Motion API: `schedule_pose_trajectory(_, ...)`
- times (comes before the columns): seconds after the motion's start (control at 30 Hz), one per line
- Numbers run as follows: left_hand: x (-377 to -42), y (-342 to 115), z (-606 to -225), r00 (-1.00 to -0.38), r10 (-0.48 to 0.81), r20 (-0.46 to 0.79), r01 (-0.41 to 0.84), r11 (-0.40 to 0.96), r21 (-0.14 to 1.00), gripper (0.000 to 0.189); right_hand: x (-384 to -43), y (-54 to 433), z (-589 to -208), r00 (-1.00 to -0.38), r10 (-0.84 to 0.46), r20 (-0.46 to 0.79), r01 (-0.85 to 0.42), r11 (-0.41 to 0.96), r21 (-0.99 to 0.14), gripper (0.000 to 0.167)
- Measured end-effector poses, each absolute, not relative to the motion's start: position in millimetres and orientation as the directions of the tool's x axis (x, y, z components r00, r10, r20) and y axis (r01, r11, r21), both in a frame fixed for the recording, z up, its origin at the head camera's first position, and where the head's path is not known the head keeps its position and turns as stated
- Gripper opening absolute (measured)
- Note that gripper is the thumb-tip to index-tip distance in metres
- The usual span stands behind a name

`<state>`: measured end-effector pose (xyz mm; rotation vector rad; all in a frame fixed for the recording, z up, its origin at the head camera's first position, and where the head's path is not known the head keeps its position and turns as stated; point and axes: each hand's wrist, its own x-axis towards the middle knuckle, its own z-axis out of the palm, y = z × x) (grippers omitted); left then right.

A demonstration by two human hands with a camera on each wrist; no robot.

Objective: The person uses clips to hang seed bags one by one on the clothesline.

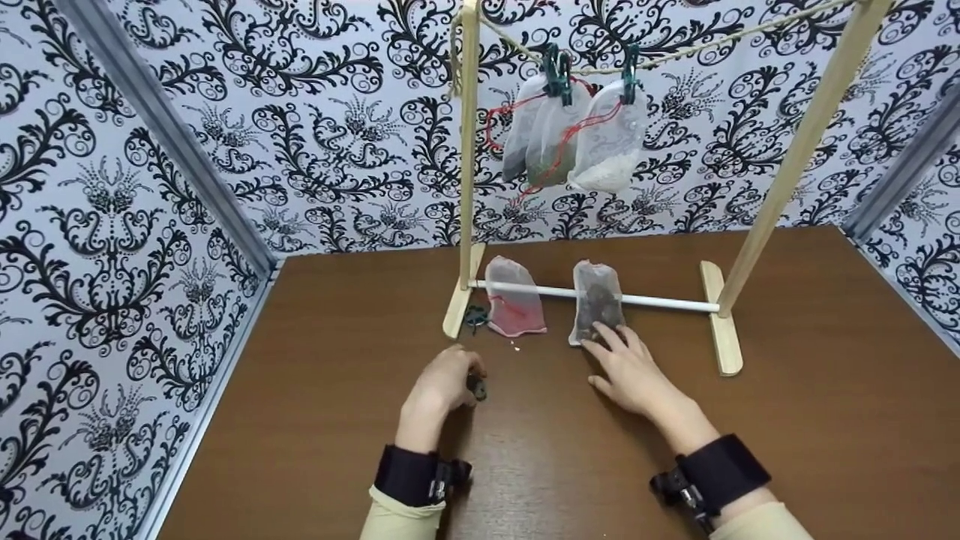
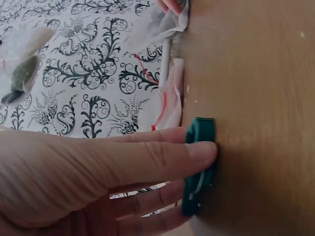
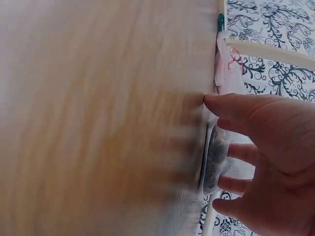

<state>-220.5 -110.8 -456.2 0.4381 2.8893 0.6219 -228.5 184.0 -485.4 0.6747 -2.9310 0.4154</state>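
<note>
My left hand [image 1: 444,381] pinches a dark green clothespin [image 2: 199,167] between thumb and fingers, close over the table. With fingers spread, my right hand [image 1: 630,369] reaches to the lower end of a white mesh bag with dark contents [image 1: 598,292]; its fingertips overlap the bag in the head view. In the right wrist view the fingers [image 3: 241,152] lie against that same bag. Left of it, a mesh bag with pink contents [image 1: 517,304] and a red drawstring lies flat. Another green clothespin [image 1: 475,316] is beside the pink one.
A wooden rack with a left post [image 1: 468,150], right post [image 1: 806,142] and white bottom bar [image 1: 667,302] stands at the back. From its rope [image 1: 697,51] hang several filled mesh bags [image 1: 611,142] on green clothespins [image 1: 630,75]. Small crumbs [image 1: 515,346] lie on the brown table [image 1: 337,450].
</note>
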Motion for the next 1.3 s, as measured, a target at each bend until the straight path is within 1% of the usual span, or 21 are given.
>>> schedule_pose_trajectory(0.13, -224, -112, -460, -0.952, 0.296, -0.073, 0.239, 0.872, 0.427, 0.032, -221, 180, -478, -0.887, -0.432, 0.165, -0.461, 0.856, -0.233, 0.048)
schedule_pose_trajectory(0.23, -226, -113, -463, -0.949, 0.312, -0.047, 0.261, 0.861, 0.436, 0.028, -209, 176, -472, -0.865, -0.469, 0.177, -0.501, 0.826, -0.260, 0.043)
schedule_pose_trajectory(0.4, -228, -114, -463, -0.941, 0.338, 0.020, 0.302, 0.813, 0.498, 0.032, -189, 167, -467, -0.825, -0.548, 0.141, -0.558, 0.747, -0.362, 0.040)
schedule_pose_trajectory(0.53, -229, -112, -461, -0.930, 0.359, 0.078, 0.340, 0.762, 0.551, 0.035, -177, 158, -466, -0.790, -0.605, 0.101, -0.588, 0.699, -0.408, 0.037)
schedule_pose_trajectory(0.7, -232, -104, -457, -0.899, 0.407, 0.160, 0.420, 0.701, 0.577, 0.033, -171, 151, -464, -0.746, -0.664, 0.051, -0.606, 0.645, -0.465, 0.033)
schedule_pose_trajectory(0.73, -233, -103, -457, -0.893, 0.414, 0.175, 0.432, 0.680, 0.593, 0.033, -171, 151, -463, -0.738, -0.674, 0.039, -0.604, 0.634, -0.483, 0.034)
schedule_pose_trajectory(0.8, -234, -99, -455, -0.888, 0.417, 0.194, 0.435, 0.629, 0.644, 0.034, -173, 153, -461, -0.723, -0.689, 0.052, -0.607, 0.597, -0.524, 0.034)
schedule_pose_trajectory(0.9, -233, -92, -451, -0.881, 0.420, 0.219, 0.432, 0.523, 0.735, 0.037, -176, 156, -458, -0.744, -0.655, 0.132, -0.590, 0.552, -0.590, 0.033)
schedule_pose_trajectory(0.97, -232, -88, -449, -0.874, 0.425, 0.236, 0.430, 0.448, 0.784, 0.039, -179, 157, -455, -0.777, -0.593, 0.210, -0.570, 0.523, -0.633, 0.032)
schedule_pose_trajectory(1.03, -231, -82, -447, -0.864, 0.432, 0.258, 0.438, 0.393, 0.808, 0.039, -181, 159, -453, -0.823, -0.509, 0.253, -0.527, 0.516, -0.675, 0.032)
schedule_pose_trajectory(1.17, -229, -71, -446, -0.855, 0.437, 0.279, 0.441, 0.332, 0.834, 0.037, -183, 160, -452, -0.882, -0.383, 0.274, -0.449, 0.511, -0.733, 0.038)
schedule_pose_trajectory(1.3, -226, -62, -446, -0.854, 0.446, 0.269, 0.417, 0.278, 0.865, 0.037, -183, 161, -453, -0.901, -0.330, 0.281, -0.419, 0.495, -0.761, 0.047)
